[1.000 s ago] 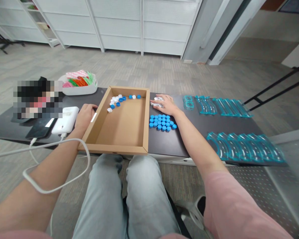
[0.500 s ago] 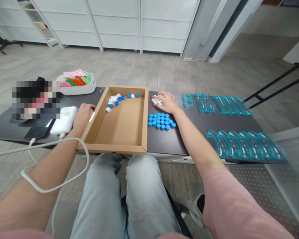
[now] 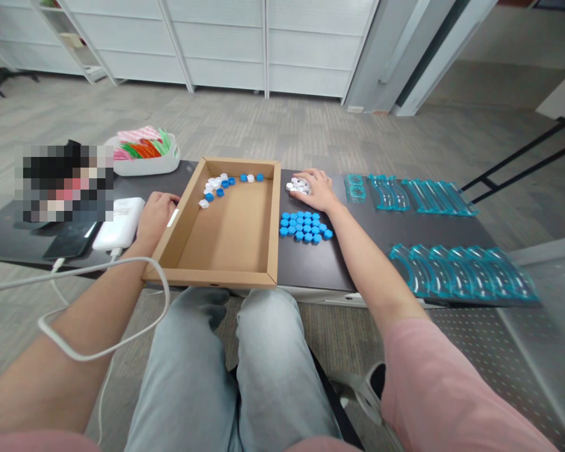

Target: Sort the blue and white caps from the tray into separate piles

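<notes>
My right hand (image 3: pixel 316 189) curves around a cluster of small white hexagonal pieces (image 3: pixel 297 185) on the dark table. Its fingers are spread and touch the far and near sides of the cluster, hiding part of it. Just nearer to me lies a block of blue hexagonal pieces (image 3: pixel 305 226) in rows. My left hand (image 3: pixel 156 215) rests on the table against the left outer wall of the cardboard box (image 3: pixel 273 226), fingers loosely stretched out and holding nothing I can see. Inside the box, loose white pieces (image 3: pixel 213 184) and blue pieces (image 3: pixel 220 192) lie towards the far left, with a short row along the far wall.
Clear teal-edged plastic track pieces (image 3: pixel 461 271) line the right of the table (image 3: pixel 320 270). At the left are a white power bank (image 3: pixel 119 224), a dark phone (image 3: pixel 71 240) and a white basket (image 3: pixel 145 166) of colourful strips. A white cable (image 3: pixel 162 307) loops over my left forearm.
My right hand's fingers have shifted off the top of the white pieces to their right side, so more of the cluster shows. The left hand stays beside the box.
</notes>
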Demonstrator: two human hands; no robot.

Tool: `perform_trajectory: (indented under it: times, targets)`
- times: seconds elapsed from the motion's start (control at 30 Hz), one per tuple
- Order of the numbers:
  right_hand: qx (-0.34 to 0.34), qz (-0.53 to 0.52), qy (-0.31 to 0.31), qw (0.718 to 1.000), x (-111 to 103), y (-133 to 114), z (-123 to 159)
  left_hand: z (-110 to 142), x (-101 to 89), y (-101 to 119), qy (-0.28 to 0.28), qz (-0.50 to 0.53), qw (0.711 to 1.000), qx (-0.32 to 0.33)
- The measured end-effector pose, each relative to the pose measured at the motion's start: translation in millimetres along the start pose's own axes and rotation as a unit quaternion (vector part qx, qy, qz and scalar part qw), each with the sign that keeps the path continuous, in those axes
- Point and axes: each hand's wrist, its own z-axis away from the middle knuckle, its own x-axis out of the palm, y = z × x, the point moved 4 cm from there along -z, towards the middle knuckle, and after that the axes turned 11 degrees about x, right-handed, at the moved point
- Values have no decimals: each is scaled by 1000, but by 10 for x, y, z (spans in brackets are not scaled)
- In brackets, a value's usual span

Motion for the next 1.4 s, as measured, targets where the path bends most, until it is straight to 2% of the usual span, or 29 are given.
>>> perform_trajectory:
  times: [0.17, 0.3, 0.5, 0.63, 0.7, 0.77, 0.87, 0.97, 1.07, 1.13, 1.23, 1.33, 1.4]
  targets:
    - [58, -84, 82, 991, -103, 113, -68, -19, 8, -21, 9, -10, 1000, 4]
    - [79, -126, 143, 979, -174, 197, -121, -35, 13, -33, 4, -41, 999, 22]
    - [91, -103, 164, 977, -303, 160, -58, -49, 89, -92, -11, -31, 999, 4]
    - [66, -102, 165, 979, -384, 9, 60, -49, 149, -104, 12, -15, 1000, -10]
    - [52, -113, 161, 979, -400, -157, 108, -43, 170, -90, 22, -11, 1000, -7]
    - [23, -138, 138, 981, -382, -442, 118, -33, 183, -68, 23, -12, 1000, -6]
    - [-90, -131, 19, 987, -223, -1153, 42, -17, 191, -26, 19, -17, 1000, -4]
    - [-222, -34, -125, 966, 83, -1974, -72, -4, 189, 7, 21, -20, 1000, -2]
    - [-250, 105, -163, 949, 395, -2530, -204, 5, 180, 30, 29, -18, 999, 1]
    - [-240, 168, -168, 941, 561, -2717, -256, 11, 168, 53, 30, -16, 999, 6]
    - [-227, 191, -180, 938, 702, -2814, -260, 27, 145, 104, 15, -23, 1000, 1]
    - [-222, 146, -191, 945, 686, -2803, -236, 44, 115, 159, -3, -40, 999, -12]
    - [-217, 69, -192, 955, 569, -2732, -232, 52, 95, 186, -9, -47, 999, -14]
